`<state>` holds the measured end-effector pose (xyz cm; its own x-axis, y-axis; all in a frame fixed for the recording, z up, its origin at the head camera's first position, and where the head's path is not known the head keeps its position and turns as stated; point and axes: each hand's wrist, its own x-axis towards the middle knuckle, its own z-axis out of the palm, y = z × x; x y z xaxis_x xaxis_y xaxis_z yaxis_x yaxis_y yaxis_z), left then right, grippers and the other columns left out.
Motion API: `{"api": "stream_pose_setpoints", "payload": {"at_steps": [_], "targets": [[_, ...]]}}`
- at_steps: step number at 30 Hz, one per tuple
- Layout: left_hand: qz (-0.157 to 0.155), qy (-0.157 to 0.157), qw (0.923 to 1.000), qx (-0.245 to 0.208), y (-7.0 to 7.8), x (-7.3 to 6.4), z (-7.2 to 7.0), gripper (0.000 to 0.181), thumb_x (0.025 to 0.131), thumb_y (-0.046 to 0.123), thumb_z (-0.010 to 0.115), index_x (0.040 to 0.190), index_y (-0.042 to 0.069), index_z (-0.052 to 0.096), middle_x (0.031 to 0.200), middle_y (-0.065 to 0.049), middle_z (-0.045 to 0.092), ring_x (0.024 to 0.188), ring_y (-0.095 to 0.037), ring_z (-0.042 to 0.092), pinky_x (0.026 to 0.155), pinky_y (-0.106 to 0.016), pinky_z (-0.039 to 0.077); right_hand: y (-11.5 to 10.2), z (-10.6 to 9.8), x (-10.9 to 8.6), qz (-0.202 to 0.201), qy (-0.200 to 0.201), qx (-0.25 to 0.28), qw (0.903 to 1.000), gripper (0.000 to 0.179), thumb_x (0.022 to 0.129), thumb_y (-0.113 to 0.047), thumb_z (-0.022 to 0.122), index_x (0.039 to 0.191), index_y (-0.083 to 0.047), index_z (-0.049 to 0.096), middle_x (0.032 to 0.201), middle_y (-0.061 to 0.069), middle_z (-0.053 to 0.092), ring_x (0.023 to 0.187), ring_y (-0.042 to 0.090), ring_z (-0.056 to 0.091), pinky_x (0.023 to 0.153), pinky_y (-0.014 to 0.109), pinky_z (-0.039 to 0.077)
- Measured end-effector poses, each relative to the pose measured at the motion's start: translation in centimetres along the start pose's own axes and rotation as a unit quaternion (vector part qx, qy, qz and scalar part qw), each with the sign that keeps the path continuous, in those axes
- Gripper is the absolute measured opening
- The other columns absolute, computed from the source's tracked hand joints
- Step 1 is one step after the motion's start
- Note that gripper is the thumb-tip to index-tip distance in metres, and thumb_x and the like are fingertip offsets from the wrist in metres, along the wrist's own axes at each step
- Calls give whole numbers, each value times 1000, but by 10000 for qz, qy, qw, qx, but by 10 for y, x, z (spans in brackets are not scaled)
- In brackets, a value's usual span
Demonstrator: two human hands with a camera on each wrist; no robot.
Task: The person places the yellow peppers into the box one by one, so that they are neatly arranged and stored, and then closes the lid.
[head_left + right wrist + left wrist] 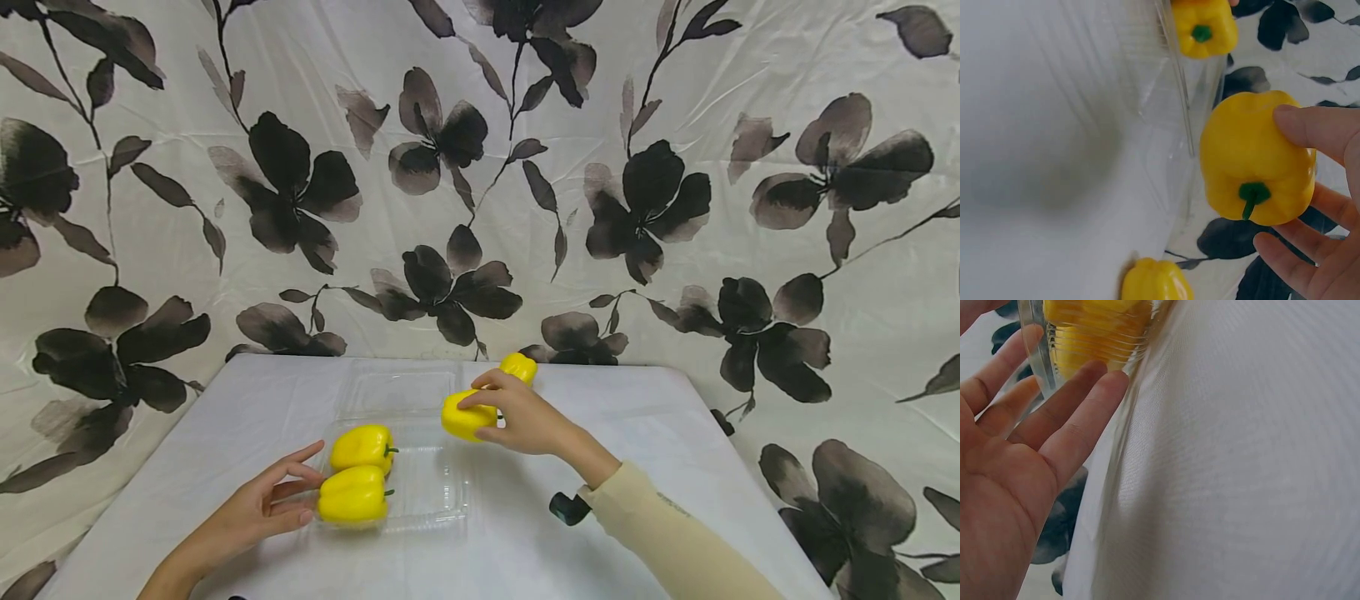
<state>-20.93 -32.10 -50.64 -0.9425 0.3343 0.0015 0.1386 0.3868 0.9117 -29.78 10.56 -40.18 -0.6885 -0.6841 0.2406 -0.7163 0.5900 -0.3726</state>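
A yellow bell pepper (459, 418) with a green stem is held above the table by my right hand (528, 414), thumb on one side and fingers on the other. In the right wrist view that pepper (1254, 156) hangs near the rim of a clear plastic clamshell box (431, 487). Two more yellow peppers (352, 496) lie side by side in the left part of the box. My left hand (262, 508) is at the box's left side, its fingers extended and fingertips touching the ribbed wall, as the left wrist view shows.
The box's clear lid (397, 392) lies folded back behind it. Another yellow pepper (519, 367) rests on the table beyond my right hand. A small black object (568, 508) sits by the right sleeve. Behind the white table (615, 400) hangs a floral cloth (300, 200).
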Motion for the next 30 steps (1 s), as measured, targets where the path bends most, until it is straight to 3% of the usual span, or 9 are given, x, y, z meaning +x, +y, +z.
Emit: {"api": "stream_pose_setpoints", "payload": {"at_steps": [11, 21, 30], "targets": [[-7, 9, 10000, -8, 2, -1, 0, 40, 96, 19, 80, 130, 9, 60, 176, -17, 20, 142, -56, 47, 103, -30, 57, -15, 10, 12, -61, -225, -78, 9997, 40, 94, -17, 83, 133, -22, 75, 145, 6, 57, 132, 25, 53, 107, 40, 52], [-37, -4, 10000, -47, 3, -2, 0, 40, 97, 18, 80, 130, 9, 59, 176, -16, 19, 143, -55, 47, 103, -29, 57, -26, 19, 20, -134, -396, -228, 9989, 41, 94, -19, 84, 134, -23, 74, 146, 6, 58, 133, 26, 55, 114, 41, 49], [77, -60, 9999, -121, 1, -2, -1, 40, 97, 16, 79, 130, 9, 59, 176, -18, 18, 142, -56, 47, 100, -20, 55, -28, 29, 26, -227, -571, -292, 9977, 40, 96, -24, 83, 134, -24, 74, 144, 4, 58, 129, 22, 54, 107, 31, 51]]}}
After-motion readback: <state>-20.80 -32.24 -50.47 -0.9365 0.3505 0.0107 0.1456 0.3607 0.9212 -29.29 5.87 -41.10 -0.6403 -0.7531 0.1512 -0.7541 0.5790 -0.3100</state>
